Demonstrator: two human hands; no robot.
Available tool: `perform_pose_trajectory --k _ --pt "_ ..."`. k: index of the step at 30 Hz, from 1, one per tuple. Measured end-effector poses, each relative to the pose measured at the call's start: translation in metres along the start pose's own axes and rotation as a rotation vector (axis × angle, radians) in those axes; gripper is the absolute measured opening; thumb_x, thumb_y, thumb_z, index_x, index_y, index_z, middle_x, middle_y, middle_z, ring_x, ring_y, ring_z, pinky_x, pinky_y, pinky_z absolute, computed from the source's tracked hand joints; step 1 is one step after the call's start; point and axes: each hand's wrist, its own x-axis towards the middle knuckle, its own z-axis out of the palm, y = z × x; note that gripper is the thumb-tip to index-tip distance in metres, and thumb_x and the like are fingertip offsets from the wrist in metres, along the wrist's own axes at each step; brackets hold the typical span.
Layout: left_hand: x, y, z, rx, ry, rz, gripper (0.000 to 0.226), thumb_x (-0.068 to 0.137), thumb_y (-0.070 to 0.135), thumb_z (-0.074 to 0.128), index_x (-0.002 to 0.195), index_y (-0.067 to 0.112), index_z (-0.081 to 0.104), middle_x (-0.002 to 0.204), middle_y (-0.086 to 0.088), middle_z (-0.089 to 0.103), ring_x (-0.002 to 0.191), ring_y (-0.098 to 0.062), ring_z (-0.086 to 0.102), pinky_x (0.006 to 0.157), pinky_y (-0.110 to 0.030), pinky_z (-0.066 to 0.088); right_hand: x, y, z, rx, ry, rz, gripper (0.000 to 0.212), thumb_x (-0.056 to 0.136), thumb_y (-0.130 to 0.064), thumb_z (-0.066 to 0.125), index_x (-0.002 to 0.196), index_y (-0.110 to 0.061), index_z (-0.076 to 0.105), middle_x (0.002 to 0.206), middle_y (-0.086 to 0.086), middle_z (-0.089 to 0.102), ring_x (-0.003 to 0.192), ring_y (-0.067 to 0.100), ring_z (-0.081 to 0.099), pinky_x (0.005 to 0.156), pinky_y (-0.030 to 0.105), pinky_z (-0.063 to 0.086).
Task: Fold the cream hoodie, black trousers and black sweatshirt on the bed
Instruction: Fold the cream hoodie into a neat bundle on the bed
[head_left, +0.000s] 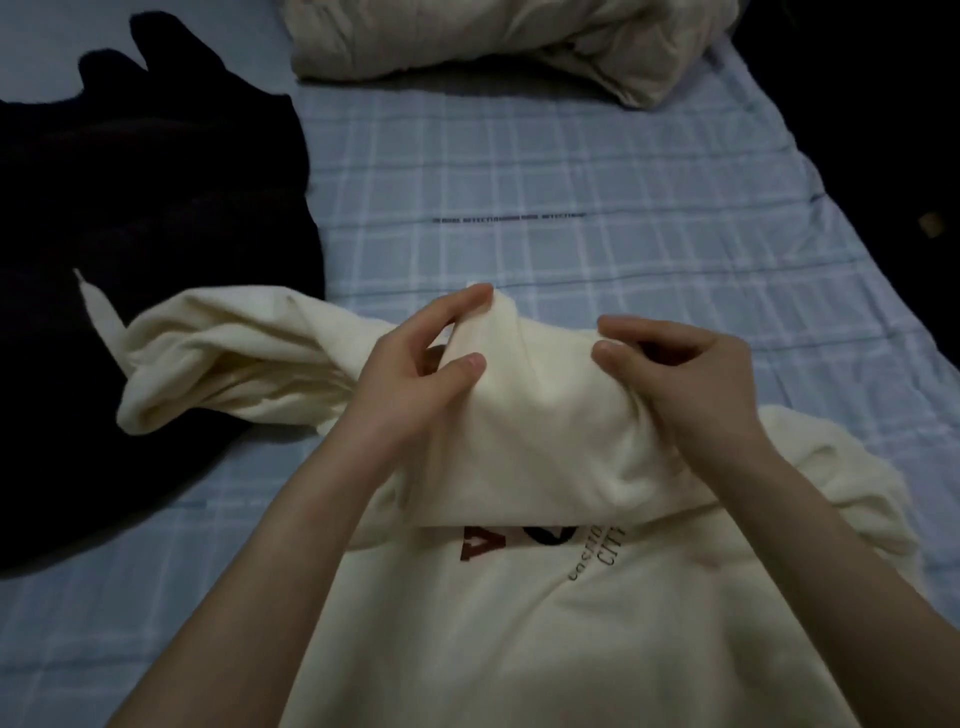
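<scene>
My cream hoodie (519, 639) lies print-up on the bed (571, 171), hood (545, 441) folded down over its lettering; black garments (130, 234) heaped just left.

Clothes on the blue checked bedsheet (597, 171).
The cream fleece hoodie (519, 639) lies nearest, a heap of black soft clothing (135, 249) to its left, a bundled beige quilt (493, 41) far behind.
</scene>
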Motion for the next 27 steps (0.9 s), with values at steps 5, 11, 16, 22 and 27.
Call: perform_pose_trajectory --k 5,11,16,22,27 --pt "0.042 0.042 0.009 -0.100 -0.002 0.091 0.054 0.085 0.013 0.063 0.125 0.049 0.058 0.133 0.022 0.058 0.105 -0.007 0.066 0.079 -0.021 0.053 0.031 -0.050 -0.047 0.090 0.240 -0.186 0.023 0.076 -0.019 0.083 0.097 -0.027 0.077 0.092 -0.012 0.077 0.089 0.002 0.071 0.077 0.010 0.051" --pt "0.061 0.004 0.035 0.128 -0.041 -0.114 0.054 0.085 0.007 0.065 0.120 0.047 0.062 0.131 0.017 0.059 0.105 -0.010 0.063 0.094 -0.032 0.053 0.039 -0.003 -0.066 -0.252 -0.028 0.204 0.047 0.076 -0.014 0.082 0.119 -0.031 0.070 0.096 -0.003 0.070 0.084 0.006 0.067 0.068 0.015 0.047" --pt "0.056 -0.031 0.041 0.133 -0.120 -0.220 0.053 0.086 0.009 0.065 0.122 0.047 0.062 0.131 0.024 0.058 0.115 0.001 0.057 0.099 -0.023 0.044 0.039 0.038 -0.075 -0.109 -0.220 0.503 0.034 0.075 -0.016 0.080 0.105 -0.032 0.077 0.079 0.000 0.076 0.067 0.010 0.068 0.068 0.029 0.059" --pt "0.110 -0.012 0.050 0.100 -0.105 -0.119 0.057 0.090 0.004 0.062 0.122 0.051 0.060 0.117 0.032 0.064 0.104 -0.005 0.064 0.087 -0.018 0.051 0.077 0.030 -0.084 0.027 -0.088 0.208 0.044 0.080 -0.008 0.075 0.114 -0.036 0.073 0.104 -0.009 0.076 0.096 0.003 0.069 0.076 0.015 0.055" --pt "0.206 0.023 0.056 0.083 -0.080 0.051 0.058 0.091 -0.002 0.059 0.127 0.043 0.057 0.114 0.018 0.065 0.096 -0.015 0.056 0.086 -0.032 0.050 0.165 0.002 -0.088 0.074 0.052 -0.004 0.051 0.082 0.001 0.072 0.120 -0.033 0.069 0.105 0.017 0.072 0.082 0.023 0.062 0.085 0.029 0.054"
